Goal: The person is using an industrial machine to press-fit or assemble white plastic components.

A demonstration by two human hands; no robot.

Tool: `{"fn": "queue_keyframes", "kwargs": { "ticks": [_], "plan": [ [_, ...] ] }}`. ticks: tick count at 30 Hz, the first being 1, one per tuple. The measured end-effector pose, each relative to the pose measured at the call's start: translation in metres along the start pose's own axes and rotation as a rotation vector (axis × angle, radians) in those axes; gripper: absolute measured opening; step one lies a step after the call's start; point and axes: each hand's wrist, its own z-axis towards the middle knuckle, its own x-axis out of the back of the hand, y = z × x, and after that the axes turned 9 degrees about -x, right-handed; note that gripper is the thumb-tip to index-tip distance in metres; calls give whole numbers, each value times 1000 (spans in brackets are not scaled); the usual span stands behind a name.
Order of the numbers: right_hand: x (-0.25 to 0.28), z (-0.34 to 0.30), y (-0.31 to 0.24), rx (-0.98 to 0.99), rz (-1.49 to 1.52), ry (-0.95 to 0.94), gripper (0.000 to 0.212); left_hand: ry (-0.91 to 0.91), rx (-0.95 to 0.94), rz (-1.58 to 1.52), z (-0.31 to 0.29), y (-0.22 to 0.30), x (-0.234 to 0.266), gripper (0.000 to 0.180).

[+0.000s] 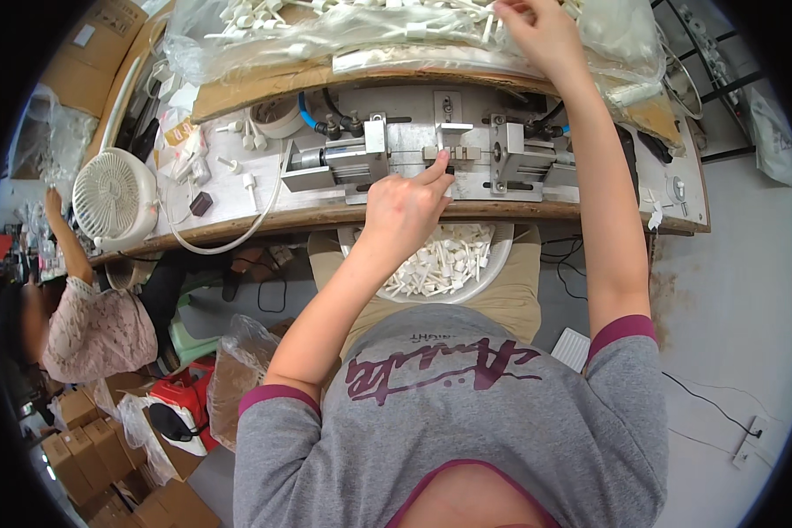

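Note:
My left hand [405, 209] is at the metal bench fixture [450, 157], its index finger stretched out onto the small block at the centre. The other fingers are partly curled, and any part beneath the fingertip is hidden. At the upper right, my right hand [541, 35] reaches over a plastic-lined heap of white stick-shaped plastic parts [418, 28]. Its fingers are bent together at the heap, with a white stick close to the fingertips; whether they grip it is unclear. In my lap, below the bench edge, rests a white bowl [504, 255] full of similar small white parts.
Metal cylinders [352, 157] with blue and black air hoses flank the fixture. A white fan [114, 199], a curved white tube [223, 250] and loose parts are on the bench's left. Another person [97, 326] sits at far left, near cardboard boxes [92, 453].

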Motion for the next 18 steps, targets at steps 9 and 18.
{"fn": "queue_keyframes", "kwargs": {
  "ticks": [9,18],
  "plan": [
    [-12,-15,6,258,-23,-240,24,182,11,-132,50,-5,58,22],
    [-2,12,19,604,-331,-160,34,36,123,187,156,-86,48,14]
  ]
}}
